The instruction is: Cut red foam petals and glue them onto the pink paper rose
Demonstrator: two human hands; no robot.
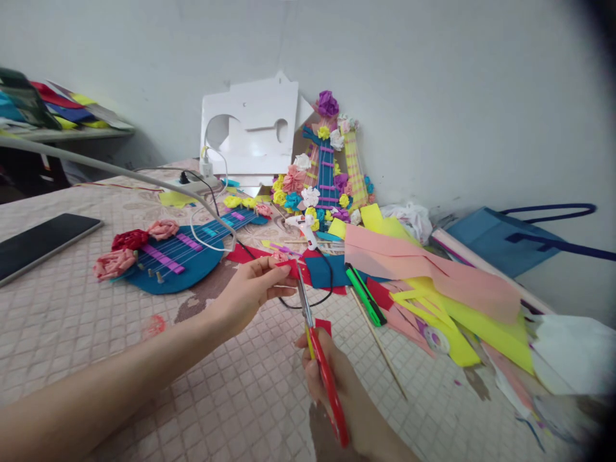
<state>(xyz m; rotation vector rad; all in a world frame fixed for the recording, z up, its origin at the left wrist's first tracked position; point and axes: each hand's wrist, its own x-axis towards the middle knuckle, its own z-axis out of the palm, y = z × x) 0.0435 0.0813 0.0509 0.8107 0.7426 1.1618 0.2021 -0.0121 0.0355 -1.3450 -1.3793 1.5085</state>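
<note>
My left hand [250, 289] pinches a small red piece of paper [289, 268] above the patterned table. My right hand [337, 385] grips red-handled scissors [320, 359], whose blades [303, 295] point up and away and meet the edge of the red piece. A small red scrap [323, 326] lies just beside the scissors. Both hands are closed on what they hold.
A blue paper guitar with paper roses [178, 256] lies to the left, a phone or tablet [38, 240] at far left. A glue gun [305, 226], a green marker [366, 295], a wooden stick [380, 346] and pink and yellow sheets [433, 276] lie right. Upright flower-covered guitars [327, 173] lean on the wall.
</note>
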